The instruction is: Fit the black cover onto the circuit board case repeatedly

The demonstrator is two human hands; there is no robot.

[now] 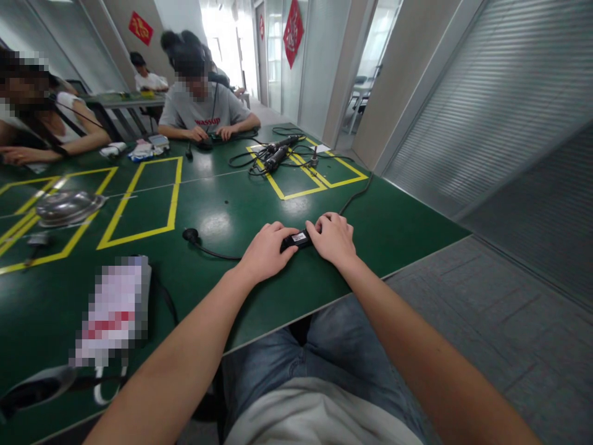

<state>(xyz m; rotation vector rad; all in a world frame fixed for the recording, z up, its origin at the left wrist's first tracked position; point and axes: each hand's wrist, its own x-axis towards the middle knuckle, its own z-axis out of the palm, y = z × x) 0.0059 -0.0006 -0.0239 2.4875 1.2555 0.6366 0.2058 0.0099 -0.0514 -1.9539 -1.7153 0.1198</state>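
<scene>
Red wall sign (293,32), yellow tape (136,238)

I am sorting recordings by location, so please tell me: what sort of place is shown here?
Probably an office room used as a workshop or training space: a green table marked with yellow tape, corded black tools lying on it, and a glass partition on the right.

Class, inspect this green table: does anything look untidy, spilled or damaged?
The black cables toward the far side of the table look untidy: loose loops lie around two dark tools, straying across the yellow tape outlines. No spill or damage shows.
</scene>
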